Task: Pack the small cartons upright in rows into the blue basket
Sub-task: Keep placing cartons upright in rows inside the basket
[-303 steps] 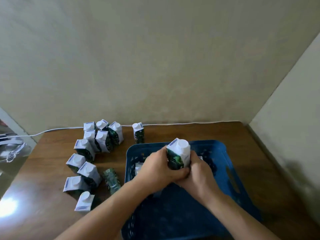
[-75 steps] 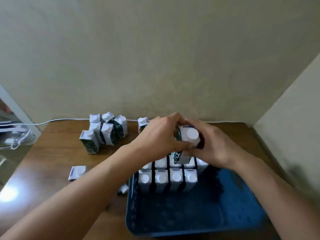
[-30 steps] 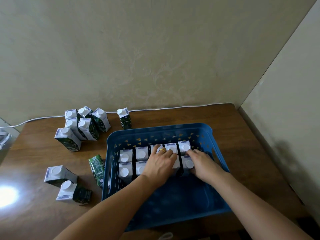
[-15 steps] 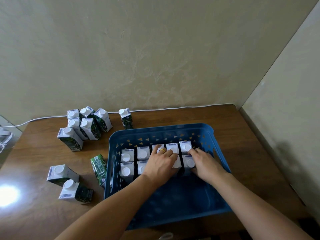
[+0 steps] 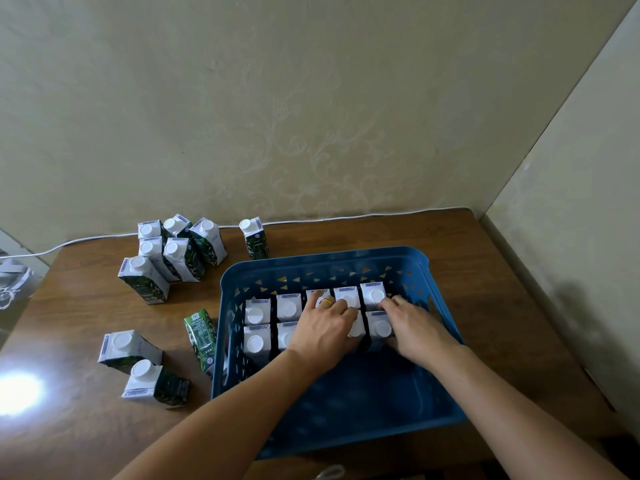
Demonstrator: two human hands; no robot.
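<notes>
Little has moved since half a second ago: the left hand [image 5: 323, 332] still lies flat, fingers straight, on the packed cartons [image 5: 258, 311], and the right hand [image 5: 414, 327] rests beside it, its grip unclear. Two upright rows fill the blue basket's [image 5: 429, 403] far end at mid-frame. Loose cartons [image 5: 180, 254] stand on the desk [image 5: 90, 434] at the left.

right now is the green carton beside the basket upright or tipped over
Tipped over. The green carton lies on its side on the table, printed panel up, against the blue basket's left wall, outside it.

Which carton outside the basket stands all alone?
The upright carton at the table's back edge, beside the white cable; the rest sit grouped.
</notes>
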